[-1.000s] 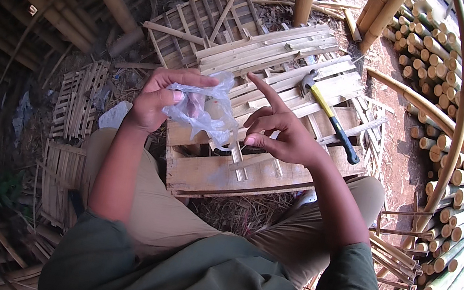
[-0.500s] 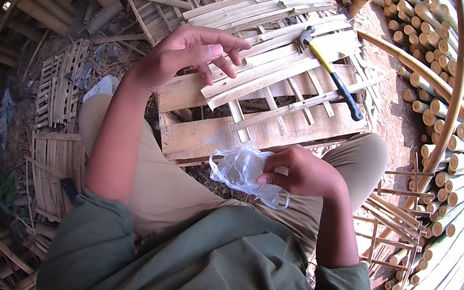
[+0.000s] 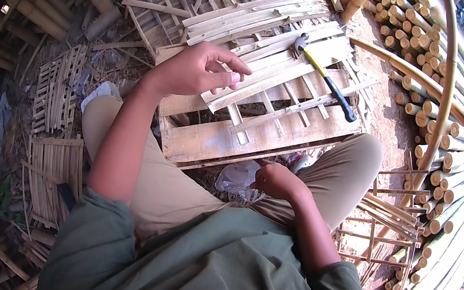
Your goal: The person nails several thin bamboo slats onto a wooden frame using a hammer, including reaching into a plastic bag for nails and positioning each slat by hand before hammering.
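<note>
My left hand (image 3: 206,72) hovers above the near left part of a low wooden bench. Its fingers are curled in with the thumb close to them, and anything small between them is too hidden to make out. Down between my knees, my right hand (image 3: 280,181) is closed at the edge of a clear plastic bag (image 3: 236,178), which hangs low by the ground. A claw hammer (image 3: 326,76) with a yellow and black handle lies across bamboo slats (image 3: 274,84) on the bench (image 3: 202,140).
Stacked cut bamboo poles (image 3: 453,178) line the right side, with a curved pole (image 3: 408,61) before them. A slatted bamboo frame (image 3: 58,91) lies at the left. Beside my right knee stands a rack of thin sticks (image 3: 390,216). A small whitish item (image 3: 303,162) lies beyond my right hand.
My right hand has lowered the plastic bag toward the ground between my legs. My left hand has shifted slightly right and down, its fingers now curled closer together.
</note>
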The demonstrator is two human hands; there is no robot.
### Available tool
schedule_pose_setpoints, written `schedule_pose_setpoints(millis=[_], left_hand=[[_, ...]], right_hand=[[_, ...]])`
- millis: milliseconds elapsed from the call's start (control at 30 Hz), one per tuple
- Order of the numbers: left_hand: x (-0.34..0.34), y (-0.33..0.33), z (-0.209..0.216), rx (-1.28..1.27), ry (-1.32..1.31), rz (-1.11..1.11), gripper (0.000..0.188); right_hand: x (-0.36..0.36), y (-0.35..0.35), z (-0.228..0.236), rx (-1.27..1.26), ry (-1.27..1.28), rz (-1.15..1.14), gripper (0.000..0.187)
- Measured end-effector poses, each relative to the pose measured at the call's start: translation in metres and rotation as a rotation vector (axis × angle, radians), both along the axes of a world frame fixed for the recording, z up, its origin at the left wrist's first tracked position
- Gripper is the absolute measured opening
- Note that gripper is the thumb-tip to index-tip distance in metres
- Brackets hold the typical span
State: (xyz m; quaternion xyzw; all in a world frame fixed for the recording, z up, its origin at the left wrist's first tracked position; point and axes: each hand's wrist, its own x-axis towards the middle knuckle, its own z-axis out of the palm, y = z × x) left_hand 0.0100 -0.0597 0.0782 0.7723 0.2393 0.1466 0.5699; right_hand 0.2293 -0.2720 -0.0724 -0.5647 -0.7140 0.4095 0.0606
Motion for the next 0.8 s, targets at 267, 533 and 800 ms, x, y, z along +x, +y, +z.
schedule_pose_setpoints(millis=[267,533,800], left_hand=[[0.041,-0.056,-0.003,0.112,0.14,-0.289,0.035],[0.056,-0.063,-0.018,0.135,0.084,-0.092,0.023],[0.035,-0.045,0.013,0.057,0.132,0.26,0.015]], right_hand=[[-0.012,0.021,0.098,0.107,0.55,-0.732,0.031],[-0.001,0.031,0.1,-0.018,0.74,-0.684,0.033],[0.111,0.115,0.097,0.548,-0.422,-0.533,0.054]])
